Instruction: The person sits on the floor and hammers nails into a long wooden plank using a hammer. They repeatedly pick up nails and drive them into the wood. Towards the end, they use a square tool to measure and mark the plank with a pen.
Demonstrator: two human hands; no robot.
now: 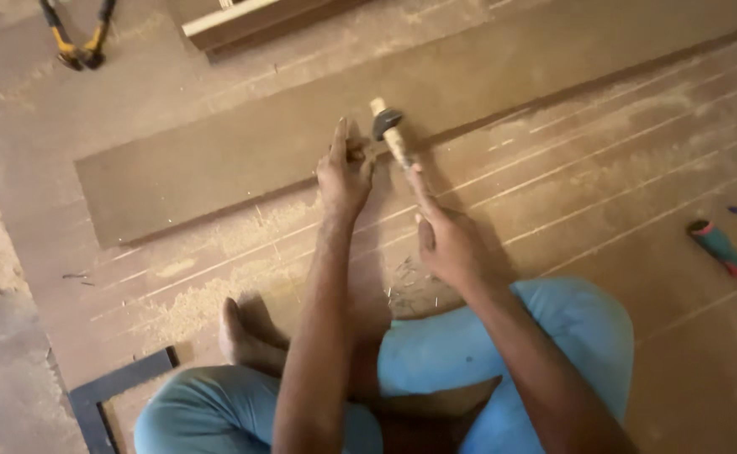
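A long brown board (242, 160) lies flat on the grooved sheet (604, 168); it looks stiff and light, best pressed down flat. The left hand (345, 172) pinches something small, probably a nail, at its near edge. The right hand (448, 240) has its fingers wrapped round a hammer (391, 134) handle, well back from the head.

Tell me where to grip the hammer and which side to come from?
Grip the hammer on its pale wooden handle, low down where the right hand holds it now, coming from the near right side. The handle slants toward the person, while the dark head sits beside the left hand on the long board.
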